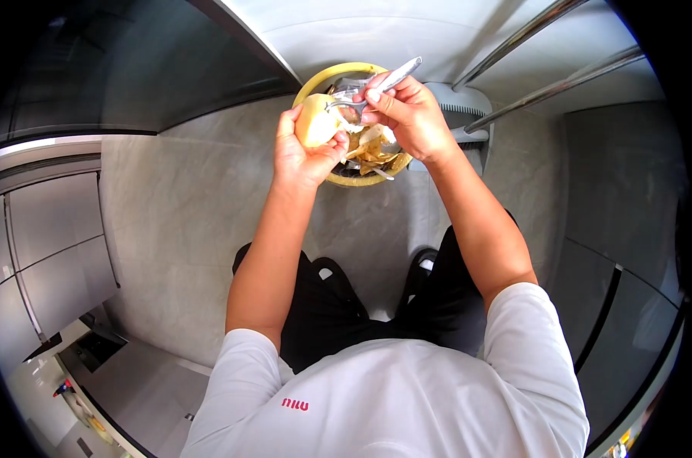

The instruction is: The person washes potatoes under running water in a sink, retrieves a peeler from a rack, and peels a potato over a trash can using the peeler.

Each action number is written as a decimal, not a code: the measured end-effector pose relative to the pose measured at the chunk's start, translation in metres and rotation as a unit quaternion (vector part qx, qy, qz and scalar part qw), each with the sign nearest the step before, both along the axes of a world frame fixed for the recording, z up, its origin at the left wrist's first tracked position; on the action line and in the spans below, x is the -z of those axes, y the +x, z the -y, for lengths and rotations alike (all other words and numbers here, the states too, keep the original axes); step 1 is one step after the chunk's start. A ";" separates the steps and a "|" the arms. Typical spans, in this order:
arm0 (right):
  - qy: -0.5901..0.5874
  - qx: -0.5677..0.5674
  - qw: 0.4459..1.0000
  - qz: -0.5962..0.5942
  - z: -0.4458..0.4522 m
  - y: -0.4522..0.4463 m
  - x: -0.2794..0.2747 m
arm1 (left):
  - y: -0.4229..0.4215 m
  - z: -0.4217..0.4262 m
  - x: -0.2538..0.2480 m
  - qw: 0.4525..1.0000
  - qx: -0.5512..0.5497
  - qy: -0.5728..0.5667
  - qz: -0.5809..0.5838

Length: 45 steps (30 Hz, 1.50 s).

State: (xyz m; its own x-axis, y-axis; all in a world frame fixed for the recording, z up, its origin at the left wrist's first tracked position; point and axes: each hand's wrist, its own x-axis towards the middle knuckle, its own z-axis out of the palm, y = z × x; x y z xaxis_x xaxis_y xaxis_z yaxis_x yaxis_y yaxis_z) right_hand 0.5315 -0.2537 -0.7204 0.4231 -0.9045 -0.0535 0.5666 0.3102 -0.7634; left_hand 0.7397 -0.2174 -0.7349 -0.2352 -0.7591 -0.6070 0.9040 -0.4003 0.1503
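My left hand (304,156) is wrapped round a pale yellow peeled potato (315,122), thumb and fingers at its sides. In my right hand (407,114) is a peeler with a silver-grey handle (401,73). The handle points up and right, and the peeler's head lies against or very close to the potato's right side; exact contact is hard to make out. Both hands are above a round bin with a yellow rim (354,182). Brown and pale peelings (370,156) lie inside it, along with some clear plastic partly covered by my hands.
A grey dustpan (468,103) with a toothed edge stands right of the bin. Two metal poles (514,42) slant above it. Dark panels (208,69) rise at the left, grey cabinets (621,198) at the right. My slippered feet (334,278) are below the bin.
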 end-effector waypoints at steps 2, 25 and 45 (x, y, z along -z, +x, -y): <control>-0.057 -0.016 0.997 -0.041 -0.001 0.002 0.005 | 0.001 0.002 0.005 0.999 -0.040 0.024 0.023; -0.106 0.181 0.890 -0.406 0.014 0.003 0.022 | 0.014 0.004 -0.007 0.974 -0.156 0.045 0.160; 0.024 0.117 0.932 -0.342 -0.067 0.028 -0.053 | 0.030 -0.090 -0.085 0.700 -0.066 -0.188 0.686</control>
